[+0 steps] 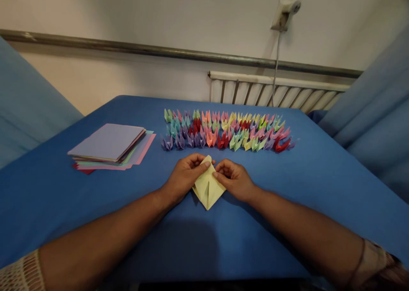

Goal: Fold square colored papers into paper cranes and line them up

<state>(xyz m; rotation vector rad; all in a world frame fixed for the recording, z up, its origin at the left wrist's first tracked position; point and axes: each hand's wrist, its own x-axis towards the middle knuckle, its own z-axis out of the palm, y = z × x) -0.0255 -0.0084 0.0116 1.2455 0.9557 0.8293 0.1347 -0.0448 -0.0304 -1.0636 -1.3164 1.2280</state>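
A pale yellow sheet of origami paper, folded into a diamond, is held just over the blue table in front of me. My left hand pinches its upper left edge, thumb on top near the upper corner. On the upper right edge, my right hand grips with the thumb in front and fingers curled behind. A crease or slit runs up from the lower corner, which points toward me. The paper's back side is hidden.
Rows of folded paper cranes in many colours stand beyond my hands. To the left lies a stack of coloured paper sheets. A blue cloth covers the table; behind it are a radiator and a wall pipe.
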